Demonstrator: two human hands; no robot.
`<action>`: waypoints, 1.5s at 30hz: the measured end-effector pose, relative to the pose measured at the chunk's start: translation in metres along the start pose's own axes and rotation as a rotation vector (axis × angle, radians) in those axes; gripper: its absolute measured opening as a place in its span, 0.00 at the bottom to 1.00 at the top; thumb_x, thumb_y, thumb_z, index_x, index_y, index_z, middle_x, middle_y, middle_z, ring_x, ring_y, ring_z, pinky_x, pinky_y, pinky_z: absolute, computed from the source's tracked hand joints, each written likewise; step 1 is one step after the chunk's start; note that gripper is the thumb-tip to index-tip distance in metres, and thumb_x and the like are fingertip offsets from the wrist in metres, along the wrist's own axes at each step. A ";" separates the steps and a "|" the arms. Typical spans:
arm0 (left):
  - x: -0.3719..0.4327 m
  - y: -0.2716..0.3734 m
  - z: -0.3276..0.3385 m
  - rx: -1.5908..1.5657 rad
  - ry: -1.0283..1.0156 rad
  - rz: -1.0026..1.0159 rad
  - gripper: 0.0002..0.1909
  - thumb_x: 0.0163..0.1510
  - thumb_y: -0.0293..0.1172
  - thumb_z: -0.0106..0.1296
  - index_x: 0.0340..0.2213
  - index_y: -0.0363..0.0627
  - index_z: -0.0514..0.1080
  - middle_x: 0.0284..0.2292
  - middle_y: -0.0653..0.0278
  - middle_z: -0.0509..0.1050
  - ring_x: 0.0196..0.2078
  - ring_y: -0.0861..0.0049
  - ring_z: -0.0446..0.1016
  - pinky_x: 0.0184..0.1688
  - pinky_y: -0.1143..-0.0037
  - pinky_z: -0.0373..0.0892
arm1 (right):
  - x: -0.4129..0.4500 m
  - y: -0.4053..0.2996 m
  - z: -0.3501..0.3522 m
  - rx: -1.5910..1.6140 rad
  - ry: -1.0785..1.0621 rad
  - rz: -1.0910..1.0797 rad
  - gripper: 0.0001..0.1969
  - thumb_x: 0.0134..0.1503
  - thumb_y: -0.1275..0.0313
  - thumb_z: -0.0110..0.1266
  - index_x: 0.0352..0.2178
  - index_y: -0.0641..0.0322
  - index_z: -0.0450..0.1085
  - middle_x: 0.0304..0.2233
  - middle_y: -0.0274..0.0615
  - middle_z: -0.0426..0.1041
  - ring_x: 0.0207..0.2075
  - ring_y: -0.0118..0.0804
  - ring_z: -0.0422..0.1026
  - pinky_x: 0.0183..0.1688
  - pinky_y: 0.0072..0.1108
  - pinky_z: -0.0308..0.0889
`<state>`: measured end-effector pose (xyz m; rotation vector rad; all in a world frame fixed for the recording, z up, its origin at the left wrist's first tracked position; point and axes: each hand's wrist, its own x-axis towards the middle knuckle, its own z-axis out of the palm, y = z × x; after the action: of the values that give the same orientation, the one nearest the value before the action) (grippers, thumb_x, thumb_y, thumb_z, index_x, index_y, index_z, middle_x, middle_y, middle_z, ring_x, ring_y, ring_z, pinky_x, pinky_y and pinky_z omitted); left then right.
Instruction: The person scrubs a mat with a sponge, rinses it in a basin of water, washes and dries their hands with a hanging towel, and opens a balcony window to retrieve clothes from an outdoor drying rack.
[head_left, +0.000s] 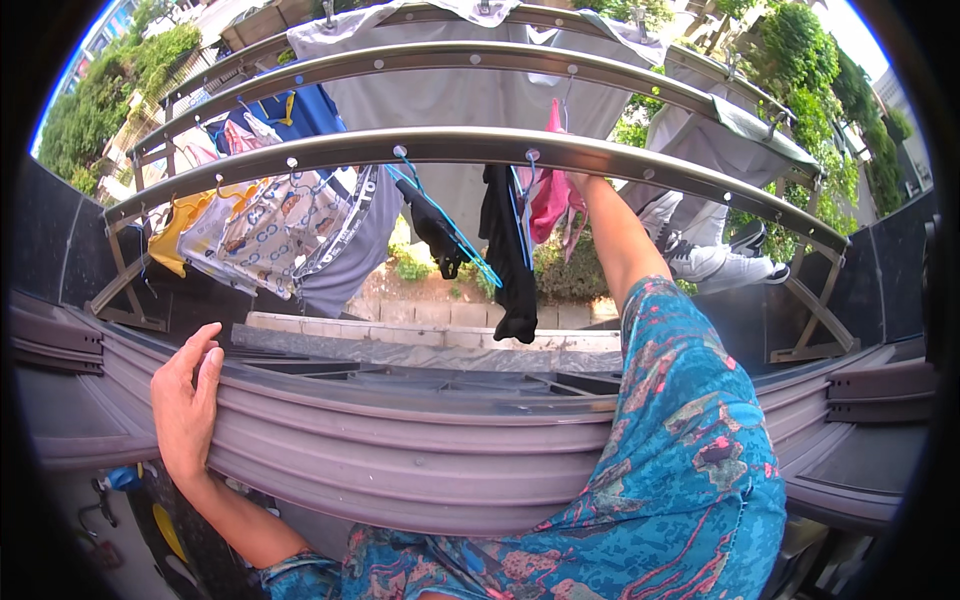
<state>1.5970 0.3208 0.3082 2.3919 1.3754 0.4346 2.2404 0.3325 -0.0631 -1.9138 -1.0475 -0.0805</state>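
Observation:
My left hand (184, 397) rests against the mauve window frame (412, 442) at the left, thumb and fingers apart, holding nothing. My right arm reaches out past the frame to the drying rack's nearest metal rail (465, 147). There my right hand (582, 181) is mostly hidden behind the rail, beside a pink garment (549, 206); its grip cannot be made out. Left of the pink garment, a black garment (508, 255) hangs down from a blue hanger (527, 195). Another blue hanger (442, 225) holds a small black strapped garment (431, 221), tilted.
Patterned shorts (270, 232), grey underpants (356, 247) and a yellow garment (176, 236) hang at the left. White sneakers (697, 259) hang at the right. A large grey sheet (450, 97) drapes the farther rails. Beyond the window lies a drop to a paved ledge (427, 313) and shrubs.

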 end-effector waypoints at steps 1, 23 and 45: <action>0.000 0.000 0.000 0.000 -0.010 -0.003 0.14 0.54 0.30 0.45 0.41 0.35 0.69 0.31 0.53 0.74 0.33 0.75 0.72 0.38 0.78 0.65 | 0.001 -0.001 0.001 0.018 -0.001 0.000 0.18 0.55 0.58 0.43 0.37 0.62 0.69 0.37 0.48 0.72 0.40 0.43 0.67 0.46 0.29 0.60; -0.004 -0.008 0.003 -0.049 0.016 0.076 0.14 0.53 0.27 0.47 0.43 0.39 0.69 0.35 0.53 0.73 0.36 0.71 0.72 0.40 0.76 0.66 | -0.105 -0.095 -0.090 -0.233 -0.274 0.475 0.24 0.49 0.49 0.48 0.14 0.60 0.68 0.11 0.37 0.64 0.14 0.31 0.64 0.19 0.24 0.59; -0.016 -0.015 -0.002 -0.011 0.235 0.518 0.17 0.50 0.32 0.52 0.44 0.47 0.70 0.36 0.56 0.74 0.35 0.62 0.72 0.38 0.71 0.66 | -0.071 -0.345 -0.254 -0.821 -1.075 0.607 0.21 0.50 0.50 0.50 0.26 0.59 0.71 0.15 0.42 0.64 0.12 0.37 0.62 0.16 0.30 0.58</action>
<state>1.5771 0.3146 0.3016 2.7429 0.8072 0.8747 2.0433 0.1716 0.2894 -3.0646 -1.0888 1.1319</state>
